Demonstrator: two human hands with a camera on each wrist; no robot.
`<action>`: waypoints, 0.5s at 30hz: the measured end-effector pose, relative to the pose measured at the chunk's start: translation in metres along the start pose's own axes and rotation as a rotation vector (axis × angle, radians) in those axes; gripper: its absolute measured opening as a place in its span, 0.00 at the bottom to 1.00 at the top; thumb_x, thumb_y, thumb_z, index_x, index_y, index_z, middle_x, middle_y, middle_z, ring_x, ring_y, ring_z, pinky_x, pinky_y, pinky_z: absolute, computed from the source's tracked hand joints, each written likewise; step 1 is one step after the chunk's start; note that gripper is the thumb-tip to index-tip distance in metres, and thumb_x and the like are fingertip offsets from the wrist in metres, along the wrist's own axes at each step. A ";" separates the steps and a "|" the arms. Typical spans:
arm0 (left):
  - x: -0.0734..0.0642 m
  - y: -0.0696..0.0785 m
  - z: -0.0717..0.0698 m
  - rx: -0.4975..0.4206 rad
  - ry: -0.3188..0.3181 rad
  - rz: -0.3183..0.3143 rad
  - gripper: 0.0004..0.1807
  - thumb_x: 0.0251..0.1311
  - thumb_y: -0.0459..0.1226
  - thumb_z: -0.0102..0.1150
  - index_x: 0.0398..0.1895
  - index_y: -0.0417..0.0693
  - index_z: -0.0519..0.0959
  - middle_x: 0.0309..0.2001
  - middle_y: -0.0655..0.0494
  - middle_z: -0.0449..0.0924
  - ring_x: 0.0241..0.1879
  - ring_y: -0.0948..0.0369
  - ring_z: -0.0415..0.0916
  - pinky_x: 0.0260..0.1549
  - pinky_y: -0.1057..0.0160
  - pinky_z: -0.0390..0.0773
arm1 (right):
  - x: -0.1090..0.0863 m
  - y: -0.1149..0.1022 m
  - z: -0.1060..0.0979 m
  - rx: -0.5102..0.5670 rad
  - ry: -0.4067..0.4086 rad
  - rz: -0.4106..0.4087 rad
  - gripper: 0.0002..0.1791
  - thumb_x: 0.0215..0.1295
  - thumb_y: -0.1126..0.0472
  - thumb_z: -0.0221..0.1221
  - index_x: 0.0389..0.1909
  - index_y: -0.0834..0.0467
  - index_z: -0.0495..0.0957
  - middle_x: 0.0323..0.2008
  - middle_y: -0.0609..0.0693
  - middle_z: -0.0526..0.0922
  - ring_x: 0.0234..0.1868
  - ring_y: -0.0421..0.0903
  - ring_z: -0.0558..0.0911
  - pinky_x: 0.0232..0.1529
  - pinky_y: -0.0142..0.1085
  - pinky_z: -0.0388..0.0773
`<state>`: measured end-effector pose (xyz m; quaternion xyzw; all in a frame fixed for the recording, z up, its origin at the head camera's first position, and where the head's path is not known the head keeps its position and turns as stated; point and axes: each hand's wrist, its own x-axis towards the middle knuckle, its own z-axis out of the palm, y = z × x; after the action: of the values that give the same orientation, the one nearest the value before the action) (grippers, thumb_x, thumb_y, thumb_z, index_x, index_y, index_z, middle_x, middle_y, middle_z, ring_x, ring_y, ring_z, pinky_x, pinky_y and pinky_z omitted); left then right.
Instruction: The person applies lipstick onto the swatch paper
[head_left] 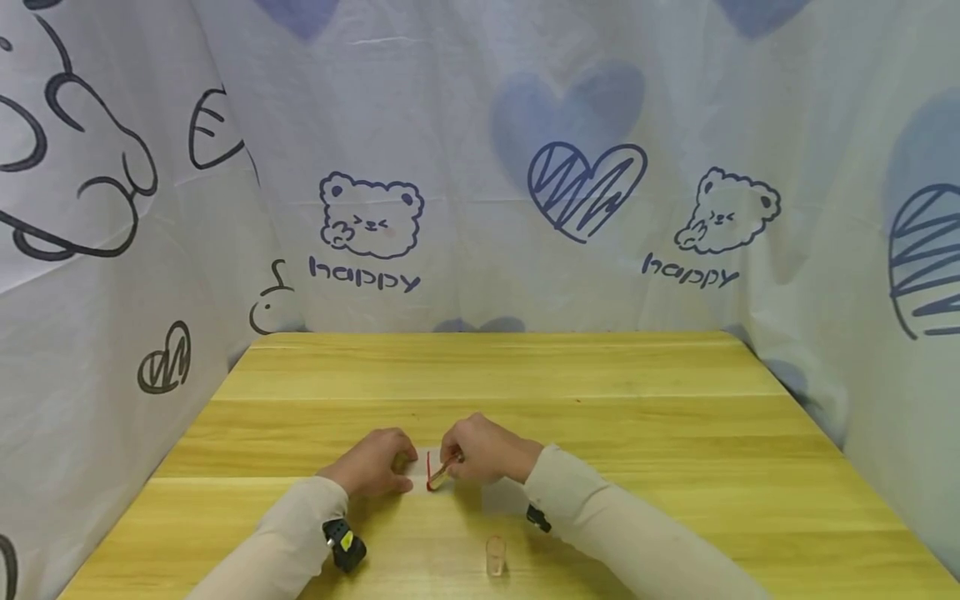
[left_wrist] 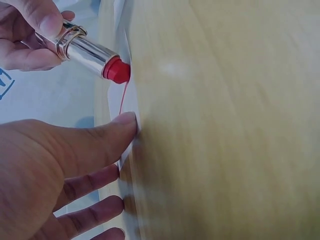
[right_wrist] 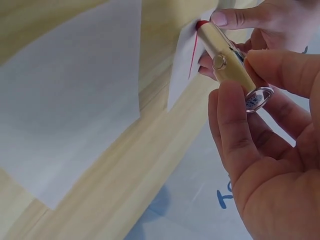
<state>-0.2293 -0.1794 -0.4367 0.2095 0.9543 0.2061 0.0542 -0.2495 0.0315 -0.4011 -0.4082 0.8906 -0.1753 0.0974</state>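
Lipstick [left_wrist: 92, 54] slants, pinched by the right hand [head_left: 486, 450]; the left hand [head_left: 372, 462], fingers spread, touches paper [right_wrist: 179, 80].

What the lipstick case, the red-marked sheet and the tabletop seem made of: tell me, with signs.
Lipstick case: probably metal, or metal-coated plastic; glossy, gold-toned, with bright reflections.
Red-marked sheet: seemingly paper; matte, white, thin-edged.
Tabletop: wood or wood-look laminate, I can't tell which; slight sheen, streaked grain.
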 end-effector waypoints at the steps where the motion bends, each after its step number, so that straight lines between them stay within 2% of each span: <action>1: 0.000 0.000 0.000 -0.002 0.000 0.000 0.15 0.48 0.33 0.75 0.39 0.40 0.82 0.43 0.50 0.79 0.49 0.47 0.75 0.52 0.49 0.73 | 0.000 -0.001 -0.001 -0.003 -0.003 -0.001 0.04 0.62 0.64 0.63 0.28 0.53 0.83 0.24 0.37 0.77 0.24 0.34 0.73 0.25 0.26 0.71; 15: 0.000 0.000 0.000 -0.010 -0.001 0.012 0.16 0.48 0.33 0.75 0.39 0.40 0.81 0.43 0.49 0.79 0.48 0.48 0.75 0.51 0.48 0.73 | -0.002 -0.004 -0.004 0.006 -0.035 -0.022 0.07 0.59 0.67 0.63 0.26 0.52 0.82 0.24 0.37 0.77 0.24 0.34 0.73 0.26 0.25 0.72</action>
<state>-0.2296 -0.1791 -0.4365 0.2149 0.9520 0.2113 0.0543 -0.2462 0.0315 -0.3957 -0.4205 0.8838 -0.1717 0.1123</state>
